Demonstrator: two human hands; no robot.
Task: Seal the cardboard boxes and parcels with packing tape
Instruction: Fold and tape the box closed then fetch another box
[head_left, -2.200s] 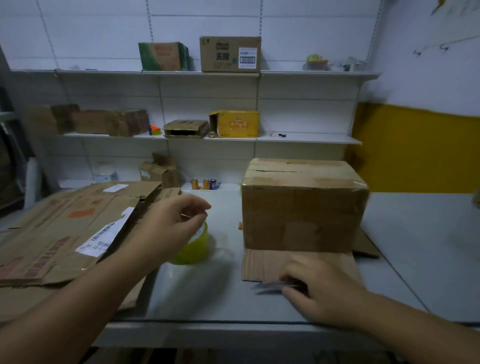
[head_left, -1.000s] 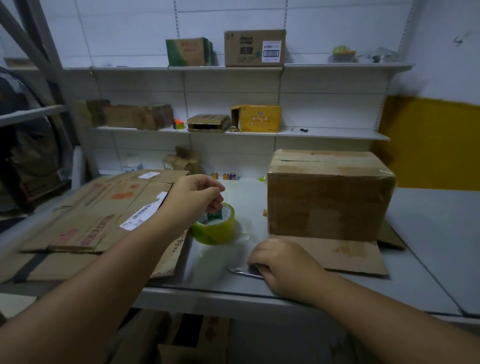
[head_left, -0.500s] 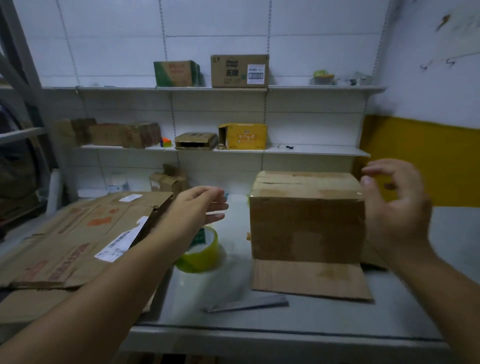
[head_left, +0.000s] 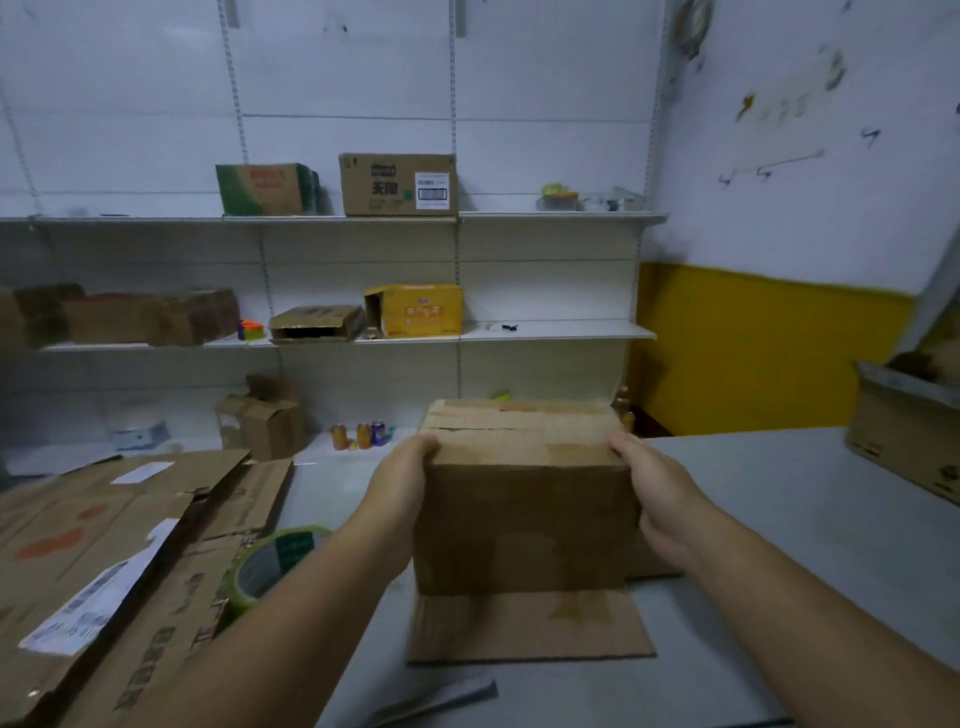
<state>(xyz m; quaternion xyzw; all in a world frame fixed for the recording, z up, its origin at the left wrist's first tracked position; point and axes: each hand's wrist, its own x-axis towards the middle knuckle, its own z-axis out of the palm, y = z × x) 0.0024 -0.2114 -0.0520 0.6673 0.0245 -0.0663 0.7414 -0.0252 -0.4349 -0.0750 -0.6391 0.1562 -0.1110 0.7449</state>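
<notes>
While both hands are on it, the cardboard box (head_left: 524, 509) is the thing to watch. It stands on the tabletop (head_left: 779, 519) straight ahead, at 12 o'clock from the person. Its long side runs across, from 9 o'clock to 3 o'clock.

The left hand (head_left: 402, 483) holds the 9 o'clock end near the top. The right hand (head_left: 649, 488) holds the 3 o'clock end near the top. The fingers of each hand curl over the top edge, so both hands grip the box and it sits between them. Neither hand is nearer; they are level with each other.

A dark line runs along the top of the box, also from 9 to 3. It may be the gap between the top flaps, but the picture is blurry there and I cannot tell if tape covers it. One loose flap (head_left: 524, 623) lies flat on the tabletop on the 6 o'clock side, pointing at the person.

The tape roll (head_left: 270, 564) sits at about 8 o'clock from the box, partly hidden by the left arm. The left hand is the nearer one for picking it up.

I think the next move is to tip the box. With a grip at each end, it would roll about its long line, toward 12 or toward 6, which would bring the loose flap up where it can be shut.
</notes>
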